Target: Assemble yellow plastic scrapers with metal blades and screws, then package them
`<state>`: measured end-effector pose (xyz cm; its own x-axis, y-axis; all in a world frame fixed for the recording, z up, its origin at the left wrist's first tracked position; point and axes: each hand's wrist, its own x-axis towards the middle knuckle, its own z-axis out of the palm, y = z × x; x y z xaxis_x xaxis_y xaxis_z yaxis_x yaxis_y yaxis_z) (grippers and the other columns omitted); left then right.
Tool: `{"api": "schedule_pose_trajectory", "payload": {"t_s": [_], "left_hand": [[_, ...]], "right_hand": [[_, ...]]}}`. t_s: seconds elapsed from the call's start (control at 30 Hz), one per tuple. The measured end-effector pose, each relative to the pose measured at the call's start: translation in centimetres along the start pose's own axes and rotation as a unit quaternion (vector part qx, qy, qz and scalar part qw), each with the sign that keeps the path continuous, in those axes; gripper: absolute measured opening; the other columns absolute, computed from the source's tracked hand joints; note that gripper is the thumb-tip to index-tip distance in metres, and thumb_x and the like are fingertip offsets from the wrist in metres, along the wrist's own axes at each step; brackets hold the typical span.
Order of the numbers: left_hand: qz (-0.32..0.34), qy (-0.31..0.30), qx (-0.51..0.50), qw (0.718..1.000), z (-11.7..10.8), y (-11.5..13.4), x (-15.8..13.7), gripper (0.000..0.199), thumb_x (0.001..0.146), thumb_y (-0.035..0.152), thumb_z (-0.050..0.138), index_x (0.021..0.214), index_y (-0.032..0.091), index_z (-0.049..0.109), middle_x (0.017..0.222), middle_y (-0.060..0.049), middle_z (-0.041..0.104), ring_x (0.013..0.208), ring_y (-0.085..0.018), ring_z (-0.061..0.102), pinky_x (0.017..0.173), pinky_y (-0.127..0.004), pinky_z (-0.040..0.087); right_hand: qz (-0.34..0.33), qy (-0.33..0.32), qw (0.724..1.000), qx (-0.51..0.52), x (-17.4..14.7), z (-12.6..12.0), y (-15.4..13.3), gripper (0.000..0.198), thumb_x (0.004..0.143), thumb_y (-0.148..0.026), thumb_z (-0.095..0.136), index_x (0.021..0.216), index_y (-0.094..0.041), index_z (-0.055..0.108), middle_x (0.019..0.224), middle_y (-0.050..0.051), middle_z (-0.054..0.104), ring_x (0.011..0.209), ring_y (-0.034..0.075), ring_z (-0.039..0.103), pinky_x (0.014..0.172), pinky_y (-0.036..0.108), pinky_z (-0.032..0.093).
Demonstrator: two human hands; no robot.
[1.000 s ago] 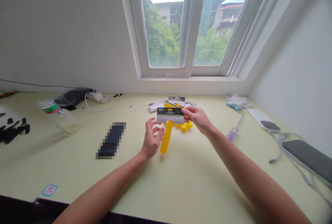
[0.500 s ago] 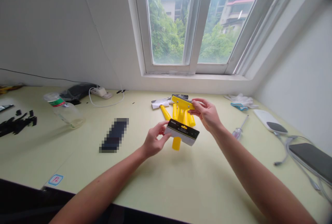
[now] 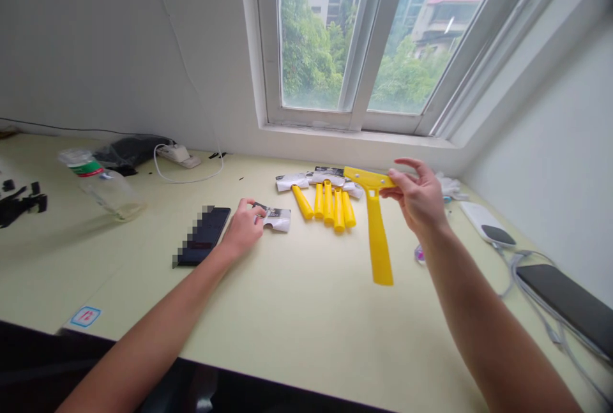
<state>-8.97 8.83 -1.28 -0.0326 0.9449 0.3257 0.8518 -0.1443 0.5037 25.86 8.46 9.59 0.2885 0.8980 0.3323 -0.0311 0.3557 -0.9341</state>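
Observation:
My right hand (image 3: 417, 193) pinches one end of the wide head of a yellow scraper (image 3: 379, 234), whose long handle hangs down above the table. My left hand (image 3: 245, 228) is low over the table, its fingers closed on the left end of a black-and-white packaging card (image 3: 280, 218). Part of that card is hidden under the fingertips. Between the hands, farther back, several yellow handles (image 3: 328, 203) lie side by side. Behind them are more black-and-white packaging cards (image 3: 291, 182), some overlapping.
A dark phone (image 3: 205, 237) lies beside my left hand. Farther left stands a clear bottle (image 3: 108, 189), near a white power strip (image 3: 179, 156). On the right are a white device (image 3: 479, 218), grey cables (image 3: 531, 301) and a black slab (image 3: 565, 298). The window (image 3: 345, 49) is behind.
The packaging card has come away from the scraper and moved left and down to the table in my left hand. My right hand has moved right, with the scraper in it.

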Motion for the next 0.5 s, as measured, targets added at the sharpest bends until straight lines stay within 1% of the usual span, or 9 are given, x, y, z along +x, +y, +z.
{"api": "schedule_pose_trajectory", "payload": {"t_s": [0.07,0.13,0.23,0.33,0.37,0.4,0.43,0.47,0.5], "left_hand": [[-0.019,-0.042,0.07,0.996,-0.4,0.0,-0.2,0.025,0.082,0.028,0.055,0.095,0.025,0.075,0.129,-0.009,0.05,0.078,-0.021,0.065,0.083,-0.04,0.052],[-0.032,-0.068,0.136,0.988,-0.9,0.3,-0.3,0.033,0.084,0.037,0.055,0.113,0.033,0.07,0.134,-0.008,0.046,0.079,-0.025,0.066,0.079,-0.043,0.052],[-0.031,-0.054,0.158,0.986,-1.5,0.8,-0.3,0.049,0.083,0.039,0.059,0.131,0.038,0.057,0.135,-0.01,0.044,0.079,-0.027,0.066,0.078,-0.044,0.052],[-0.003,0.007,0.064,0.998,-1.6,1.9,-0.8,0.044,0.085,0.035,0.058,0.128,0.029,0.061,0.127,-0.011,0.049,0.083,-0.024,0.066,0.082,-0.04,0.051],[0.016,0.017,-0.01,1.0,-1.4,2.6,-1.2,0.039,0.087,0.036,0.055,0.124,0.025,0.064,0.124,-0.012,0.051,0.086,-0.024,0.065,0.082,-0.038,0.051],[0.038,0.001,-0.109,0.993,-1.1,3.4,-1.7,0.037,0.089,0.038,0.053,0.12,0.022,0.066,0.12,-0.012,0.054,0.087,-0.023,0.065,0.081,-0.036,0.052],[0.056,-0.054,-0.225,0.971,-0.7,4.3,-2.4,0.038,0.091,0.042,0.05,0.117,0.02,0.067,0.116,-0.013,0.057,0.086,-0.023,0.065,0.078,-0.035,0.053],[0.064,-0.146,-0.35,0.923,-0.2,5.2,-3.0,0.043,0.093,0.046,0.044,0.12,0.02,0.065,0.113,-0.014,0.059,0.086,-0.023,0.065,0.074,-0.034,0.054],[0.061,-0.255,-0.46,0.848,0.3,6.1,-3.7,0.048,0.094,0.05,0.041,0.125,0.02,0.062,0.111,-0.015,0.062,0.088,-0.024,0.065,0.071,-0.035,0.054]], "right_hand": [[0.02,-0.05,0.998,-0.023,-1.0,1.4,0.4,0.053,0.067,-0.036,0.078,0.112,-0.02,0.055,0.064,-0.004,0.063,0.047,0.015,0.064,0.046,0.024,0.055],[0.037,-0.088,0.995,-0.03,-1.9,2.6,0.8,0.055,0.069,-0.039,0.078,0.114,-0.02,0.053,0.069,-0.002,0.066,0.05,0.016,0.066,0.048,0.026,0.057],[0.059,-0.118,0.991,-0.032,-3.0,3.6,1.0,0.054,0.071,-0.042,0.077,0.114,-0.021,0.052,0.076,0.001,0.069,0.053,0.017,0.068,0.051,0.028,0.059],[0.071,-0.137,0.987,-0.038,-4.0,4.5,1.1,0.052,0.073,-0.044,0.075,0.114,-0.021,0.052,0.079,0.002,0.069,0.055,0.018,0.068,0.052,0.027,0.059],[0.075,-0.143,0.986,-0.038,-4.3,4.9,1.2,0.052,0.073,-0.044,0.075,0.113,-0.021,0.052,0.078,0.002,0.069,0.054,0.017,0.068,0.052,0.028,0.059],[0.077,-0.149,0.985,-0.039,-4.7,5.3,1.3,0.05,0.074,-0.046,0.074,0.111,-0.021,0.052,0.078,0.001,0.069,0.054,0.017,0.068,0.052,0.028,0.059],[0.079,-0.152,0.984,-0.038,-5.1,5.8,1.4,0.049,0.074,-0.047,0.074,0.108,-0.021,0.051,0.078,0.001,0.068,0.053,0.016,0.067,0.052,0.029,0.059],[0.08,-0.159,0.983,-0.039,-5.4,6.3,1.5,0.047,0.075,-0.048,0.073,0.106,-0.021,0.05,0.078,0.001,0.068,0.054,0.016,0.066,0.052,0.03,0.059],[0.079,-0.168,0.982,-0.042,-5.7,6.6,1.7,0.045,0.076,-0.05,0.071,0.104,-0.021,0.049,0.079,0.001,0.068,0.055,0.016,0.066,0.054,0.031,0.059]]}}
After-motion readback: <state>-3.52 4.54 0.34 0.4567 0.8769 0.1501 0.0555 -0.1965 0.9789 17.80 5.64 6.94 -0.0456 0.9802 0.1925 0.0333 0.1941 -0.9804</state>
